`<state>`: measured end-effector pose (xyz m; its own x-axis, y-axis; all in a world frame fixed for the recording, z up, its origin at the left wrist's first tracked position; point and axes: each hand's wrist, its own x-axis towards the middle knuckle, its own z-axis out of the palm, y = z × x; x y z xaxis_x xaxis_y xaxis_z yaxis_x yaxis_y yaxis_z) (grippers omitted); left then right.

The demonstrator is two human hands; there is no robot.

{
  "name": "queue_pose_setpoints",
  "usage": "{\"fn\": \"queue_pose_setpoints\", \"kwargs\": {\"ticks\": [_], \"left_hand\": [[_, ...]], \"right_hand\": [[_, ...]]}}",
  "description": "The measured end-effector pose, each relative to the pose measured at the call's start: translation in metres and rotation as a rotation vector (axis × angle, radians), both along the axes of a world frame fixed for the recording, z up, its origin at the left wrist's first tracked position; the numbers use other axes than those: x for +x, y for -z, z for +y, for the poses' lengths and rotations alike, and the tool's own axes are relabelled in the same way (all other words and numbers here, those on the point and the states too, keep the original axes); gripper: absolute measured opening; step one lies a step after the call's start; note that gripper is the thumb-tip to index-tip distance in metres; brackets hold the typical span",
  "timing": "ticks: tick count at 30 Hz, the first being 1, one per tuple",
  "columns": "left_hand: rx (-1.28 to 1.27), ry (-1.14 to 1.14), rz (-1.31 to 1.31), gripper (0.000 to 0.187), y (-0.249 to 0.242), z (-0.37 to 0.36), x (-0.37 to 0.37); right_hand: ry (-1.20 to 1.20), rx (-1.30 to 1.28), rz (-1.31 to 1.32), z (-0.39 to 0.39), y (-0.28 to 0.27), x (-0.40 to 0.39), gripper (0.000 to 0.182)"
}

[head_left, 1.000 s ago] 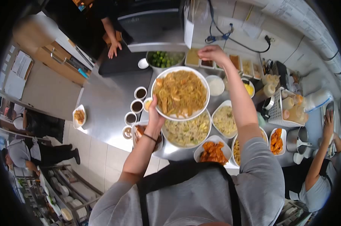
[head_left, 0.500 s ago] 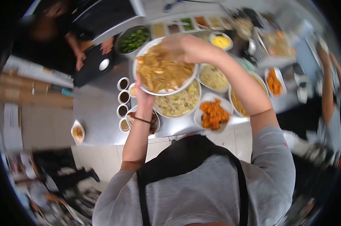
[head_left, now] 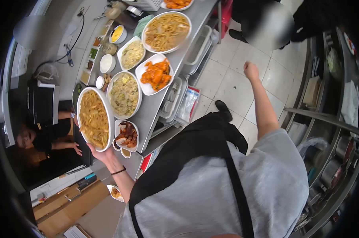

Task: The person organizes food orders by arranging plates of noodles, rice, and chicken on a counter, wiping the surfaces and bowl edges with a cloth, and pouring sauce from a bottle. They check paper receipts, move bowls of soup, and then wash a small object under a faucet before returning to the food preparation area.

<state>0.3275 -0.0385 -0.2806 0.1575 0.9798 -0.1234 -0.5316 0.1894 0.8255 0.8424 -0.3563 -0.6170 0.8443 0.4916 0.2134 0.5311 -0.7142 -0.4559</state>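
Observation:
My left hand [head_left: 102, 154] grips a white bowl of noodles [head_left: 94, 119] at its lower rim, above the counter. Right beside the bowl are a bowl of fried rice [head_left: 124, 95] and a white dish of sliced browned meat [head_left: 127, 135]. Two small sauce cups [head_left: 125, 153] are partly hidden near that dish. Far out to the right, over the tiled floor, my right hand [head_left: 251, 70] is closed in a loose fist. Nothing shows in it, and it touches nothing.
On the steel counter [head_left: 149, 129] stand orange-sauced pieces [head_left: 155, 74], another noodle bowl [head_left: 167, 31], a pale rice dish [head_left: 132, 54] and a topping tray [head_left: 93, 53]. A co-worker's hand [head_left: 74, 148] is at the left. Steel shelves [head_left: 326, 119] line the right; plastic tubs [head_left: 173, 97] sit under the counter.
My right hand has left the noodle bowl and swung out right over the floor. My left hand still holds the bowl, and the view has turned toward the right.

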Motion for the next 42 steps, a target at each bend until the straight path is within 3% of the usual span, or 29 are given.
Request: {"fn": "queue_pose_setpoints", "kwargs": {"ticks": [1, 3, 5, 7, 10, 11, 13, 15, 16, 17, 18, 19, 20, 22, 23, 24, 27, 30, 35, 42], "left_hand": [[-0.025, -0.033, -0.012, 0.050, -0.002, -0.011, 0.003], [-0.032, -0.071, -0.021, 0.048, -0.007, -0.029, 0.022], [-0.055, -0.175, 0.018, 0.047, -0.015, -0.050, 0.044], [-0.035, -0.198, 0.025, 0.047, -0.013, -0.059, 0.053], [0.001, -0.200, -0.016, 0.048, -0.005, -0.067, 0.052], [0.010, -0.223, -0.010, 0.048, -0.006, -0.075, 0.053], [0.019, -0.276, 0.044, 0.048, -0.005, -0.089, 0.059], [0.034, -0.349, 0.076, 0.051, -0.005, -0.100, 0.056], [0.031, -0.369, 0.067, 0.048, -0.005, -0.105, 0.055], [0.031, -0.390, 0.056, 0.047, -0.007, -0.111, 0.053], [0.042, -0.387, 0.047, 0.046, -0.007, -0.116, 0.051], [0.062, -0.411, 0.035, 0.046, -0.007, -0.123, 0.053], [0.064, -0.349, 0.022, 0.045, -0.007, -0.131, 0.054], [0.081, -0.294, -0.032, 0.044, -0.007, -0.142, 0.050], [0.106, -0.312, -0.068, 0.044, -0.002, -0.144, 0.039], [0.150, -0.343, -0.064, 0.046, 0.003, -0.144, 0.028], [0.147, -0.481, -0.141, 0.045, 0.009, -0.149, 0.020], [0.161, -0.441, -0.172, 0.049, 0.002, -0.167, 0.018], [0.173, -0.436, -0.196, 0.049, 0.013, -0.182, 0.001], [0.169, -0.443, -0.169, 0.049, 0.008, -0.181, -0.018]], "right_hand": [[-0.194, 0.023, -0.133, -0.011, 0.051, 0.005, 0.020], [-0.147, -0.099, 0.060, 0.007, 0.067, -0.009, 0.019], [-0.115, -0.026, 0.451, 0.051, 0.062, 0.006, 0.017], [0.080, 0.077, 0.527, 0.090, 0.015, -0.002, 0.016], [0.033, 0.154, 0.591, 0.146, 0.017, 0.005, 0.014], [-0.096, 0.243, 0.592, 0.173, 0.046, 0.009, 0.012], [-0.247, 0.333, 0.594, 0.200, 0.052, 0.006, 0.009], [0.064, 0.652, 1.186, 0.224, 0.049, 0.000, 0.010], [0.080, 0.722, 1.175, 0.233, 0.044, -0.008, 0.017], [0.047, 0.576, 0.987, 0.234, 0.040, -0.012, 0.021], [0.118, 0.682, 1.115, 0.256, 0.067, -0.018, 0.022], [0.182, 0.786, 1.242, 0.264, 0.060, -0.025, 0.023], [0.162, 0.863, 1.578, 0.263, 0.056, -0.033, 0.018], [0.067, 1.049, 1.872, 0.257, 0.048, -0.053, 0.031], [0.074, 0.994, 1.941, 0.266, 0.047, -0.059, 0.036], [-0.200, 0.990, 2.057, 0.272, 0.047, -0.060, 0.038], [-0.079, 1.037, 2.164, 0.285, 0.030, -0.067, 0.023], [-0.056, 1.165, 2.191, 0.279, 0.033, -0.074, 0.016], [-0.116, 1.199, 2.093, 0.279, 0.067, -0.080, 0.028], [0.003, 1.244, 2.067, 0.276, 0.047, -0.090, 0.033]]}}
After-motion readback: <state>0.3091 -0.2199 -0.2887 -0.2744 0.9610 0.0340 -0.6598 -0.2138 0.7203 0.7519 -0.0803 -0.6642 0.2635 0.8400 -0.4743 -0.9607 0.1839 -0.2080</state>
